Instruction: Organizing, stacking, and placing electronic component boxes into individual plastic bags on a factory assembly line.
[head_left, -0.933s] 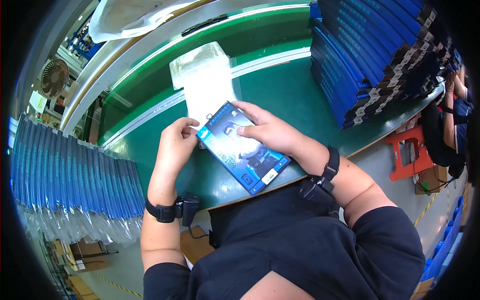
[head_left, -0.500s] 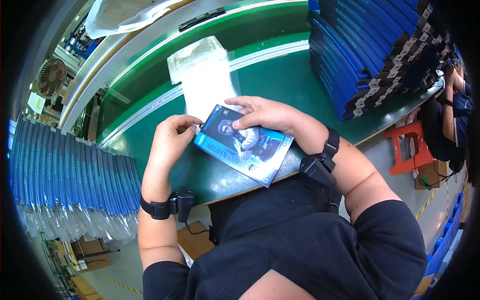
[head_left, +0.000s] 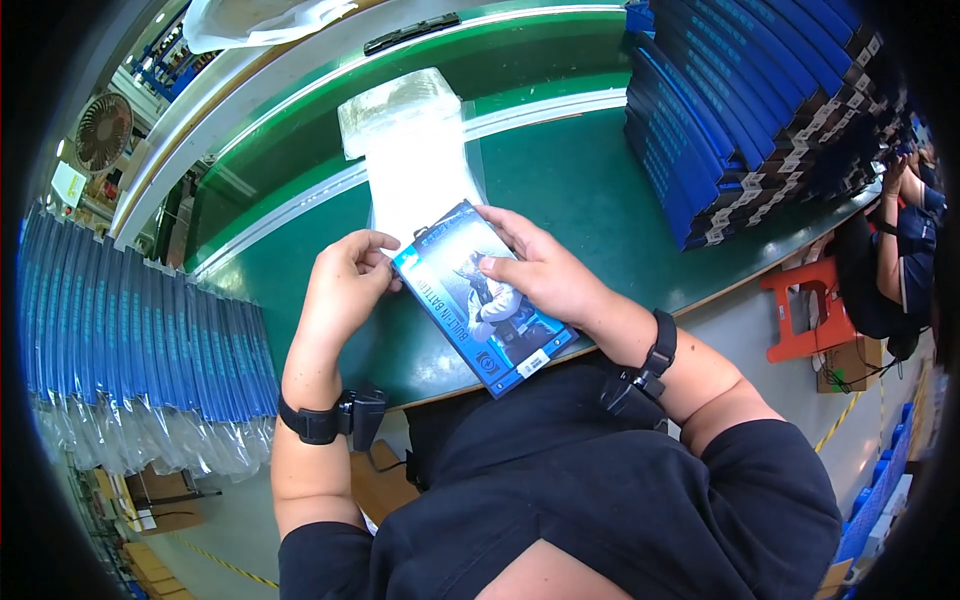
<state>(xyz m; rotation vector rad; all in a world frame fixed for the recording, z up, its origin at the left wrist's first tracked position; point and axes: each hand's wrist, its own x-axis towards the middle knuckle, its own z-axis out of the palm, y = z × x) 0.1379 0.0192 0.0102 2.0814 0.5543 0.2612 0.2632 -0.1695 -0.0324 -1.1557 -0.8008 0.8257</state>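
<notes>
A flat blue and black printed box (head_left: 470,310), with a picture of a figure on its face, is held tilted above the green table's near edge. My right hand (head_left: 535,262) grips its upper right side, thumb on the face and fingers at the far edge. At the box's left corner, my left hand (head_left: 352,275) has thumb and fingers closed on the edge. Just beyond both hands lies a stack of clear plastic bags (head_left: 415,165), bright with glare. Each wrist wears a black strap with a small device.
Tall piles of flat blue boxes (head_left: 690,130) stand at the right. A row of blue boxes in clear bags (head_left: 140,330) fills the left. The green table (head_left: 560,170) ends near my waist. An orange stool (head_left: 805,305) and another person (head_left: 900,240) are at the right.
The box has turned in my hands, its lower end swinging left and toward me. My right hand has shifted slightly along its side; the left stays by the corner.
</notes>
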